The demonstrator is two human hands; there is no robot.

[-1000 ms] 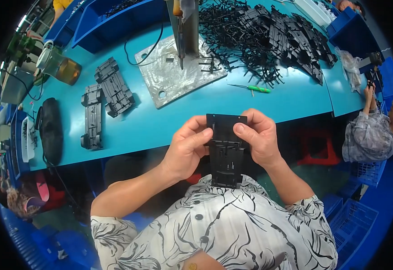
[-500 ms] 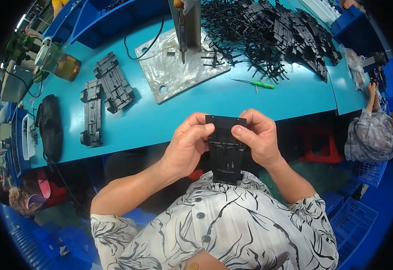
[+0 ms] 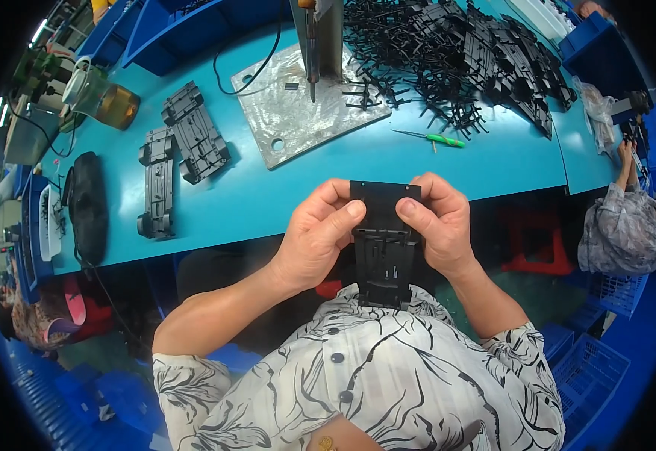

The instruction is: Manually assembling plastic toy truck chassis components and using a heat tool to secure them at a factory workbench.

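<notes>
Between my two hands, in front of my chest, is a black plastic toy-car chassis [image 3: 385, 259], its flat end up and its lower end against my shirt. My left hand [image 3: 319, 231] pinches its left edge, thumb on the face. On the right edge my right hand [image 3: 440, 225] grips it the same way; the fingers behind the part are hidden. Two similar chassis with wheels, one [image 3: 195, 134] angled and one [image 3: 158, 183] nearer me, lie side by side on the turquoise table [image 3: 283, 199].
A metal base plate [image 3: 290, 135] carries a post and a pointed tool tip [image 3: 313, 90]. Black axle-like parts [image 3: 410, 52] and more chassis [image 3: 504, 64] are heaped at the far right. A green-handled screwdriver [image 3: 445, 140] lies before them. A co-worker's sleeve [image 3: 619, 233] shows at right.
My hands have risen slightly with the chassis, still gripping its upper end. The view has shifted a little; the things on the table stay as they were.
</notes>
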